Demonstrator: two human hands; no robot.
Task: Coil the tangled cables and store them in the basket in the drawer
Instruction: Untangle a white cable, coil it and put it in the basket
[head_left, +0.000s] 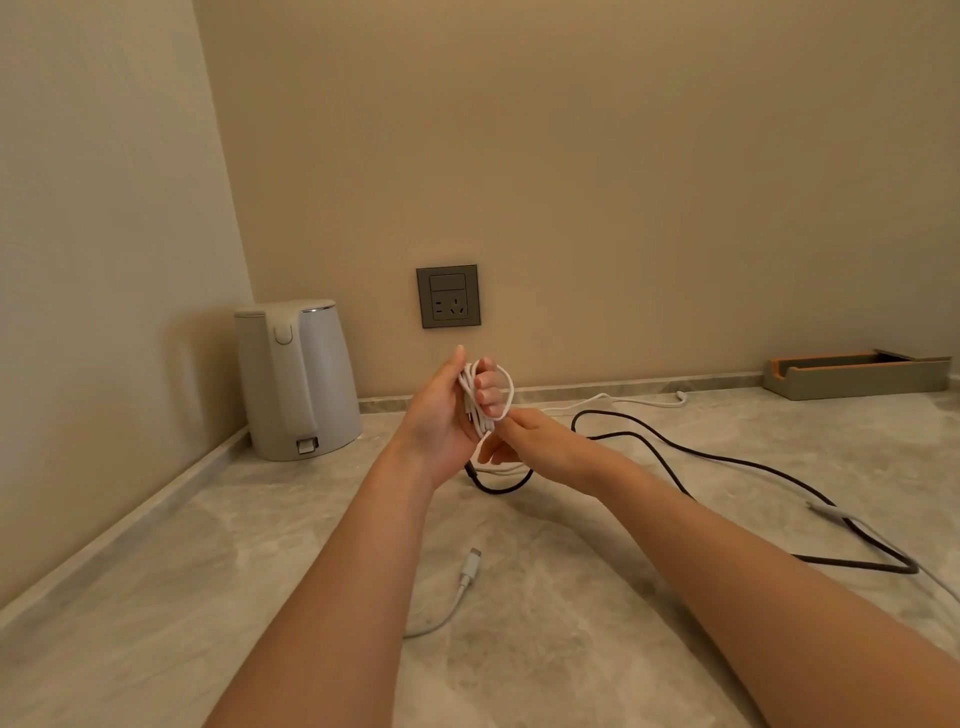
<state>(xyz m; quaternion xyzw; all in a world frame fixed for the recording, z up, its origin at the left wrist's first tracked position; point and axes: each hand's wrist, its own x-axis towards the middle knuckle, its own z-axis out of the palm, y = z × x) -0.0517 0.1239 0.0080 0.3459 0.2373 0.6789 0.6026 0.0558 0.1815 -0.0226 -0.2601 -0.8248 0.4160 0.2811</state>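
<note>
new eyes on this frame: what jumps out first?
First, the two hands meeting mid-frame above the counter: the left hand grips a white cable coil, and the right hand is close against its lower end. Next, the black cable sprawls uncoiled across the counter to the right. A white kettle stands in the left corner, and a wall socket sits on the wall behind the hands.
</note>
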